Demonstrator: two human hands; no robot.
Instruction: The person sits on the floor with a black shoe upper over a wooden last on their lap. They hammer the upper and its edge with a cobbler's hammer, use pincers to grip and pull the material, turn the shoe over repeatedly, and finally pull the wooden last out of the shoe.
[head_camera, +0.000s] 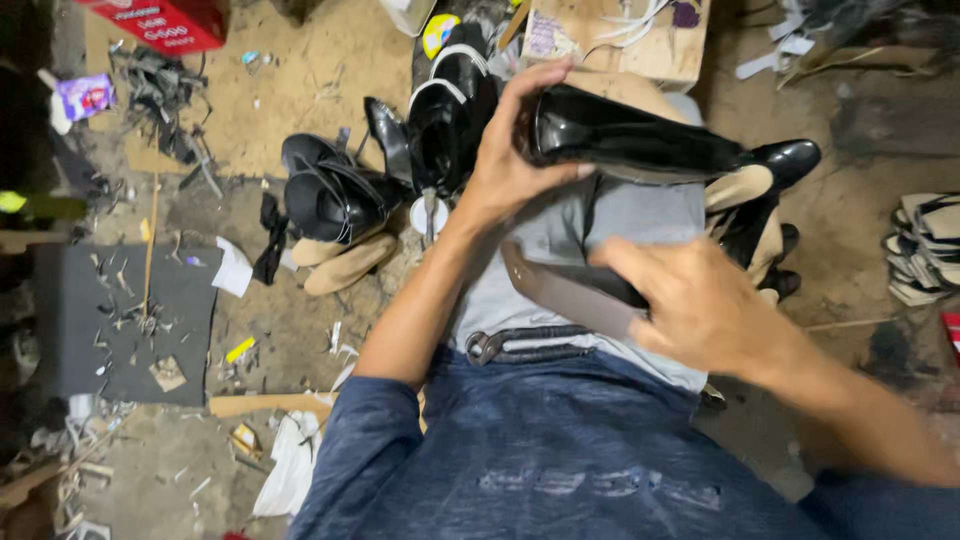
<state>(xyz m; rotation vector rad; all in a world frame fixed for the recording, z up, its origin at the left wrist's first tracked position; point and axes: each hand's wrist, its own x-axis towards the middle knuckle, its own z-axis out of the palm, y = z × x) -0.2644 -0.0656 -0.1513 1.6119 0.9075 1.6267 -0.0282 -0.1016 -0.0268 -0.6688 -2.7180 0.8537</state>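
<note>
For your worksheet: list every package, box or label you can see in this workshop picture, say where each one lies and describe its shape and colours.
Red box: top left, rectangular, white print.
Small packet: left floor, purple and white.
Cardboard box: top centre, brown, purple patches.
Round label: top centre, yellow and blue.

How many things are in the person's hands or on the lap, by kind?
Glossy black shoe, in the left hand: 1
Dark strip-shaped piece, in the right hand: 1
Pincers, lying on the lap: 1
Total: 3

Shoemaker's workshop: unfinished shoes (335, 200), scraps (160, 85)
</note>
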